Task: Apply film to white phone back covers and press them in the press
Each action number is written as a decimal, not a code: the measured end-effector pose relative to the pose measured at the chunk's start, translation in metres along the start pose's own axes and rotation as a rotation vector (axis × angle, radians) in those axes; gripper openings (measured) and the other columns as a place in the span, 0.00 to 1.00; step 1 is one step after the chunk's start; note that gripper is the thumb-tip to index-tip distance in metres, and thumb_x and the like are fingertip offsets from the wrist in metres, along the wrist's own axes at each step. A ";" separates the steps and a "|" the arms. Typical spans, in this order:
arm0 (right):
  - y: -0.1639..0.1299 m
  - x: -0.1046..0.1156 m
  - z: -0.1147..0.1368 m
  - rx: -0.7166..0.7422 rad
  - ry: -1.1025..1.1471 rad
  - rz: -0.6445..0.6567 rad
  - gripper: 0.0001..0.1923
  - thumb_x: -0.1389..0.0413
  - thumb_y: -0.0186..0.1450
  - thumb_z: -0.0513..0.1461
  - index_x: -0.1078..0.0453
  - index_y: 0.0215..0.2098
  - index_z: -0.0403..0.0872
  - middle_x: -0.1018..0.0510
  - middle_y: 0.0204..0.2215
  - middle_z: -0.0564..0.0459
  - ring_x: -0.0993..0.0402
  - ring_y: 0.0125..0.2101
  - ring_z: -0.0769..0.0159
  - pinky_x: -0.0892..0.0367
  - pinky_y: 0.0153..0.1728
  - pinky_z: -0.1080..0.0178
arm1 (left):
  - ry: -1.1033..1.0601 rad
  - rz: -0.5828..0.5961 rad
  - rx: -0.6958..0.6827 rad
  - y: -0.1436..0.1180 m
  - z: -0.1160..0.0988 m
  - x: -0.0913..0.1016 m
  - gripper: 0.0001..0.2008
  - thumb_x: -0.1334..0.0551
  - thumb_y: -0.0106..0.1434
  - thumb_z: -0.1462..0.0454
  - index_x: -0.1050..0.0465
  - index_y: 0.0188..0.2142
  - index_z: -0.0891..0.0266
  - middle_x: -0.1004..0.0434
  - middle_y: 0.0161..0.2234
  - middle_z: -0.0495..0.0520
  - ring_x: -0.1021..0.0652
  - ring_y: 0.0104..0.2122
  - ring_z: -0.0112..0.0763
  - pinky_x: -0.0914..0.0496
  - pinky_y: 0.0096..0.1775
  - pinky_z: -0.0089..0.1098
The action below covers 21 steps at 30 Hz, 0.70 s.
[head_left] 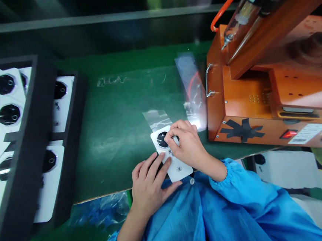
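Green worktop (pixel 115 131) beside orange machine (pixel 262 106); label print unreadable. Left hand (pixel 147 186) flat, fingers spread, pressing white card (pixel 178 168) near the front edge; right hand (pixel 185 143) arched over it, fingertips pinching at its black round part (pixel 161 139)

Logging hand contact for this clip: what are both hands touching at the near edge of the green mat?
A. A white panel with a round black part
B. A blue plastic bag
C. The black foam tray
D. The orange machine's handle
A: the left hand and right hand both rest on the white panel lying on the green mat.
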State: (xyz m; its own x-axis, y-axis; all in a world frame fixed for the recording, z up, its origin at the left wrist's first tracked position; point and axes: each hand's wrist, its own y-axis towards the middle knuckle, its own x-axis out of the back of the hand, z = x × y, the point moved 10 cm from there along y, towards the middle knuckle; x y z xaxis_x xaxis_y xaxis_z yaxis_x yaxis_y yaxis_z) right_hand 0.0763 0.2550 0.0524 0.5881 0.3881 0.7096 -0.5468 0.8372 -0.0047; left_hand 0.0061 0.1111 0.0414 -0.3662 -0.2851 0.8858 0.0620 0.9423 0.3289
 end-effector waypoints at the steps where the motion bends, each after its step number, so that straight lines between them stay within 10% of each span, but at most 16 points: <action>1: 0.000 -0.001 0.000 0.005 -0.013 -0.007 0.06 0.44 0.67 0.35 0.27 0.31 0.47 0.25 0.41 0.51 0.33 0.44 0.60 0.46 0.46 0.54 | 0.004 0.002 -0.003 0.000 0.000 0.000 0.32 0.32 0.60 0.46 0.28 0.59 0.57 0.24 0.58 0.60 0.25 0.57 0.50 0.39 0.56 0.47; 21: 0.005 0.001 -0.008 0.018 -0.086 -0.055 0.06 0.44 0.68 0.36 0.28 0.32 0.47 0.26 0.41 0.50 0.35 0.43 0.59 0.44 0.45 0.54 | 0.023 0.006 -0.021 -0.001 0.000 0.000 0.34 0.32 0.61 0.46 0.31 0.63 0.55 0.24 0.59 0.59 0.26 0.58 0.50 0.39 0.56 0.47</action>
State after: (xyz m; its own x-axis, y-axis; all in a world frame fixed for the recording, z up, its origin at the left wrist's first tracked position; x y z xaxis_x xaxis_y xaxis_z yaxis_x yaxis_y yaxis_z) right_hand 0.0789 0.2621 0.0476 0.5650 0.3066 0.7660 -0.5263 0.8489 0.0484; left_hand 0.0065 0.1103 0.0410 -0.3445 -0.2834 0.8950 0.0839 0.9402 0.3300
